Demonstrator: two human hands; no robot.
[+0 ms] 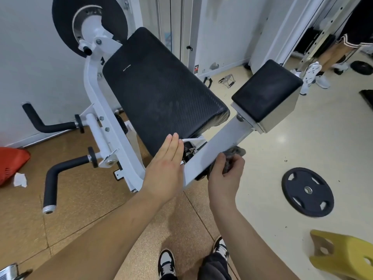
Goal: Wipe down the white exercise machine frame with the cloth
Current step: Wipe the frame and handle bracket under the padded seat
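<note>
From where I stand, the wiping is under way on the sloping beam (214,150) of the white frame, the part that runs from below the big black pad (161,91) up to the small black pad (266,91). The right hand (224,176) has its fingers curled round a bunched grey cloth (235,153) and presses it against the beam's right-hand edge, near its lower end. Part of the cloth pokes out past the knuckles on the far side. The left hand (164,172) lies flat with fingers straight and together, steadying itself against the near corner of the big pad, just beside the beam; it holds nothing.

I judge this an early or middle stretch of the job: only this 1 beam is under the cloth, while the curved white upright (101,110) on the left and the brackets by the 2 black handles (54,178) are well apart from it.

The next move, I'd say, calls for drawing the cloth along the beam toward the small pad with even pressure, wrapping round top and side faces, and minding the spring and bolt hardware beside the left fingertips (175,138), where fabric could snag.
</note>
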